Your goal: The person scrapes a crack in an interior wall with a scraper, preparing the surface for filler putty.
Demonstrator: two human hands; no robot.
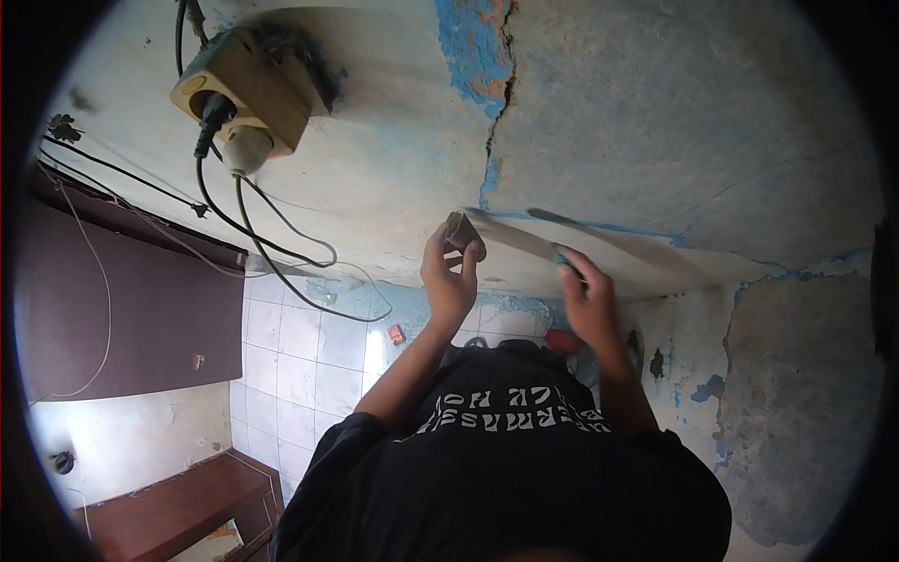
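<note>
Head camera is showing a small grey-brown folded piece (464,234) sitting upright between the fingertips and thumb of the left hand (449,279), in front of the pale, stained wall (375,159); whether it is touching the wall, I cannot tell. The right hand (590,298) is grasping the green handle (562,259) of a long, flat-bladed tool, its blade (520,236) slanting up and leftward toward the folded piece. The tip is lying just beside that piece, though contact between them is unclear. Above the hands, a dark crack (489,140) is running up the wall beside flaking blue paint (465,51). Farther left, a yellowed socket block (281,103) is carrying a black plug (216,110) and a whitish round plug (247,150), their cables looping downward. Below, a small red packet (395,334) is resting on the tiled floor (337,389), and a brown wooden desk (169,510) is standing at lower left.
</note>
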